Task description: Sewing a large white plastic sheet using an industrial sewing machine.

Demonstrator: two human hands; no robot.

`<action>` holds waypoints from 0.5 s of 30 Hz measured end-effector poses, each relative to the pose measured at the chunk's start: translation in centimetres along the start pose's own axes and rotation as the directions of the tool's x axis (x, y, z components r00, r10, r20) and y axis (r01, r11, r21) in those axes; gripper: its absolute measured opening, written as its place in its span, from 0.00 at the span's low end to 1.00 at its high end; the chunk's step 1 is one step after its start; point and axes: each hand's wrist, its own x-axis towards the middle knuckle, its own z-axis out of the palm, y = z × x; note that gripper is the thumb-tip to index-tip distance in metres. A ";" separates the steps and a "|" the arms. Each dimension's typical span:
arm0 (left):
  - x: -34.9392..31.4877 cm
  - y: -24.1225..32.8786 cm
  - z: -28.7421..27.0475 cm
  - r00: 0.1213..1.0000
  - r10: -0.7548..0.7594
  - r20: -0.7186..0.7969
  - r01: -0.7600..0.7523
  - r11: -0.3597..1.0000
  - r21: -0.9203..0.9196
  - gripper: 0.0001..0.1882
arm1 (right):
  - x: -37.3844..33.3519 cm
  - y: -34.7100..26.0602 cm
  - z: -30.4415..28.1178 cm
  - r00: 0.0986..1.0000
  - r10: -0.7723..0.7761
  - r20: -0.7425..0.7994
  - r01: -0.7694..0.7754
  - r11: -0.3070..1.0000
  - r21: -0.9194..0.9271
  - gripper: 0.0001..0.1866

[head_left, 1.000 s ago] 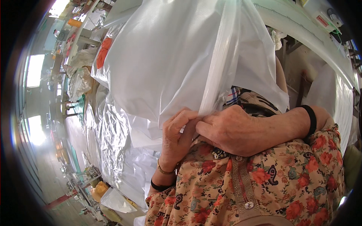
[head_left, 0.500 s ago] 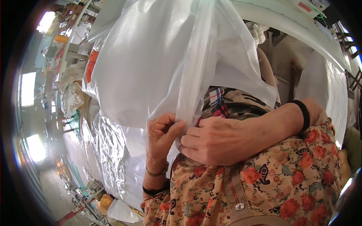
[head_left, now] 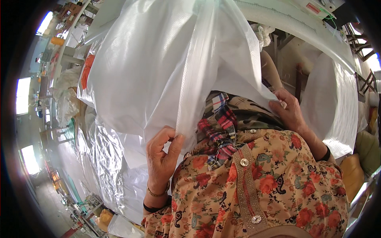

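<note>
A large sheet of translucent white plastic (head_left: 139, 67) hangs from the work table down over my lap. A folded, ribbed band runs down its middle toward me. My left hand (head_left: 163, 150) pinches the lower end of that band between thumb and fingers. At the right, my right hand (head_left: 288, 109) grips the sheet's pointed right corner. Between the hands, a plaid cloth strip (head_left: 224, 123) lies over camouflage-patterned trousers (head_left: 254, 109).
The white table edge (head_left: 285, 18) with a ruler-like scale crosses the far side. Crumpled clear plastic (head_left: 107, 162) is heaped at the left, near an orange-red cloth (head_left: 87, 71). A white sheet roll (head_left: 333, 99) hangs at the right.
My right hand has moved from beside the left hand out to the right and taken the sheet's right corner. My left hand keeps its pinch on the band.
</note>
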 end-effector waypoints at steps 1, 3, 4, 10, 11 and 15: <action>-0.2 0.1 -0.1 0.999 0.019 -0.034 -0.019 1.000 0.005 0.05 | -0.1 -1.6 -0.1 0.980 -0.196 -0.028 0.197 0.980 0.040 0.15; 0.0 0.7 -0.2 0.995 0.068 -0.073 -0.070 0.997 -0.029 0.04 | 0.1 -4.6 -0.8 0.851 -0.524 -0.045 0.525 0.850 0.032 0.11; 0.0 1.2 -0.3 0.987 0.109 -0.118 -0.117 0.991 -0.064 0.03 | 0.1 -6.3 -1.0 0.831 -0.556 0.004 0.554 0.828 0.089 0.11; 0.5 2.8 -1.0 0.978 0.188 -0.089 -0.193 0.979 -0.063 0.03 | 1.2 -16.3 0.8 0.500 -0.836 0.226 0.843 0.530 0.095 0.09; 0.3 2.7 -1.2 0.978 0.189 -0.084 -0.194 0.979 -0.056 0.04 | 1.5 -16.9 2.2 0.484 -0.844 0.231 0.850 0.516 0.108 0.09; 0.3 2.2 -1.5 0.978 0.201 -0.048 -0.202 0.979 -0.011 0.03 | 1.9 -17.2 6.6 0.490 -0.834 0.255 0.852 0.520 0.063 0.11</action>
